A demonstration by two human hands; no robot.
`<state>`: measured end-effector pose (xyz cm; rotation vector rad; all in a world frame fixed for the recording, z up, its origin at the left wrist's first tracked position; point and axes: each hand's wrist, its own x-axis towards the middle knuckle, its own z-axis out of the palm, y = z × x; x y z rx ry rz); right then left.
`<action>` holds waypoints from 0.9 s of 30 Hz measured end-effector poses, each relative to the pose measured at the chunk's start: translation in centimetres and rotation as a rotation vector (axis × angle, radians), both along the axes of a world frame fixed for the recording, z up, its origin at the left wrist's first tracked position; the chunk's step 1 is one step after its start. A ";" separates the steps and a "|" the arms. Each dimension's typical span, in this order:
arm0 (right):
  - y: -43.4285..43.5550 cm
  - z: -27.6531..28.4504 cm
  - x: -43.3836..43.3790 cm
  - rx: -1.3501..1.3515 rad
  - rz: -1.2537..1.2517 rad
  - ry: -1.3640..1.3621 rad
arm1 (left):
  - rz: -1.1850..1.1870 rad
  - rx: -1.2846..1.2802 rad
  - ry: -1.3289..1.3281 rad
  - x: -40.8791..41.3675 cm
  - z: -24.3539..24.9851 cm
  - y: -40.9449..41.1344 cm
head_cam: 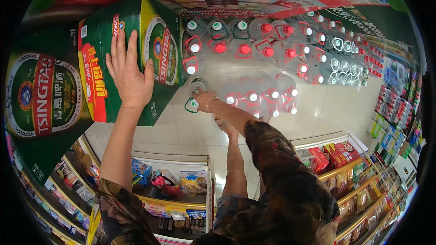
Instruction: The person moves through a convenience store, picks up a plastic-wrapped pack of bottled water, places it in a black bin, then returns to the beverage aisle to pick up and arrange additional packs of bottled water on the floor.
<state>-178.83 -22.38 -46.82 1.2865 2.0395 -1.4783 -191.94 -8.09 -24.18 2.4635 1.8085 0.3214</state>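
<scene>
My left hand (131, 71) lies flat, fingers spread, on the side of a green Tsingtao beer carton (131, 34). Low by the floor, my right hand (204, 100) is at a clear plastic bottle (198, 83) with a dark rim, beside a green-and-white cap with a green carry loop (193, 104); its fingertips are partly hidden, so its hold cannot be told. To its right stands a shrink-wrapped pack of large bottles (260, 90) with white caps and red loops. Rows of bottles with red, white or green caps (244, 48) stand beyond.
Another Tsingtao carton (37, 92) stands at the left. A red printed panel (218, 0) spans the far side. Below are store shelves with packaged goods (170, 182) and, lower right, shelves with red boxes (342, 153). More stacked goods (395, 105) line the right. Pale tiles (316, 115) cover the floor.
</scene>
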 end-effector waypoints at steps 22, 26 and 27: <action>5.4 0.2 14.0 0.476 -0.367 -0.435 | 0.019 0.002 0.036 -0.1 0.1 -0.1; 5.6 -1.2 14.7 0.488 -0.517 -0.421 | 0.007 -0.001 0.020 0.2 0.0 0.0; 5.6 -1.6 14.9 0.454 -0.552 -0.408 | 0.004 0.004 0.023 0.3 0.0 0.0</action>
